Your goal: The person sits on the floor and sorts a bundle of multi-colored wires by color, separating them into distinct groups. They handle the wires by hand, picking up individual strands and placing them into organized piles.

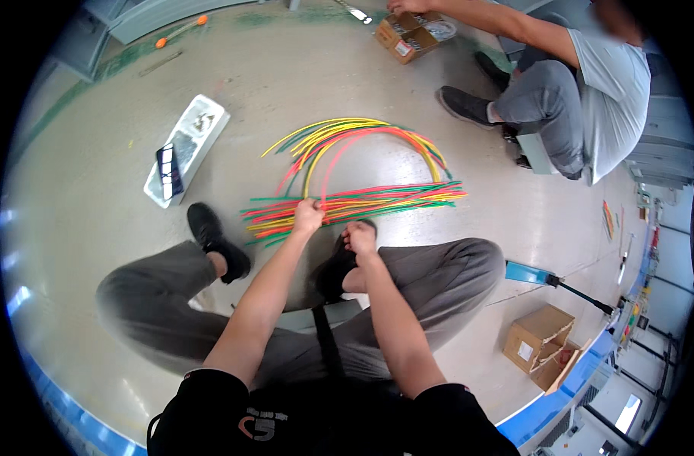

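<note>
"Where's the tubing?"

"On the floor (271, 87): a straight bundle of coloured tubes (396, 197), with bent tubes (385, 126) arching beyond it."

"And the hands?"

"The left hand (309, 216) has its fingers closed at the bundle, seemingly on a strand or so. The right hand (360, 238) is curled just beside it, near a black shoe (335, 275); I can't tell whether it grips anything."

"What could go wrong?"

"The bent tubes look springy; a slack grip might let them whip out. Strands cross, so tugging one could drag others, and a shifting shoe might scatter the ends."

"Farther out?"

"A white tray (214, 135) bearing a dark phone (169, 172) leftward; a co-worker (613, 99) reaches to a cardboard box (400, 47)."
</note>
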{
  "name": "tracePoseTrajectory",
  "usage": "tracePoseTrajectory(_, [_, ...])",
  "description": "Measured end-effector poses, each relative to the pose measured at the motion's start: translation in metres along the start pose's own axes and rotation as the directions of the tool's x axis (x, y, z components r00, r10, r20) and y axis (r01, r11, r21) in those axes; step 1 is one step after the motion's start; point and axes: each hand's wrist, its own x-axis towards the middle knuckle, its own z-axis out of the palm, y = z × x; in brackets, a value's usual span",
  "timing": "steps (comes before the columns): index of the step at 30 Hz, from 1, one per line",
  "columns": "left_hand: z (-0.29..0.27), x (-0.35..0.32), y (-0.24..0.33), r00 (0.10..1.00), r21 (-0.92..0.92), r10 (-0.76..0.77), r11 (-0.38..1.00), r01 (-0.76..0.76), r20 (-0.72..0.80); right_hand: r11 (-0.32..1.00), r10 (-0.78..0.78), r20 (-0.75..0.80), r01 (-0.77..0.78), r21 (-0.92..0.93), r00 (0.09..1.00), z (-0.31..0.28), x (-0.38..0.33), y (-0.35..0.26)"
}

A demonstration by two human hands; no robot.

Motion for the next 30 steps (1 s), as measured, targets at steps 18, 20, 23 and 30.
tracePoseTrajectory(18, [-0.054, -0.113, -0.078, 0.99, 0.209, -0.09, 0.976, 0.066, 0.11, 0.702, -0.335, 0.002, 0.251, -0.666, 0.942, 0.098, 0.058, 0.028])
tracePoseTrajectory(20, [-0.053, -0.13, -0.065, 0.993, 0.054, -0.025, 0.998, 0.019, 0.117, 0.714, -0.311, 0.03, 0.254, -0.652, 0.95, 0.111, 0.075, 0.033])
tracePoseTrajectory(23, [-0.065, -0.133, -0.028, 0.995, -0.137, -0.043, 0.989, 0.055, 0.094, 0.738, -0.31, -0.094, 0.177, -0.651, 0.946, 0.123, 0.069, 0.021])
tracePoseTrajectory(30, [-0.131, -0.105, 0.081, 0.973, -0.186, 0.212, 0.956, -0.226, -0.094, 0.632, -0.746, -0.327, 0.461, -0.622, 0.581, 0.085, -0.008, -0.07])
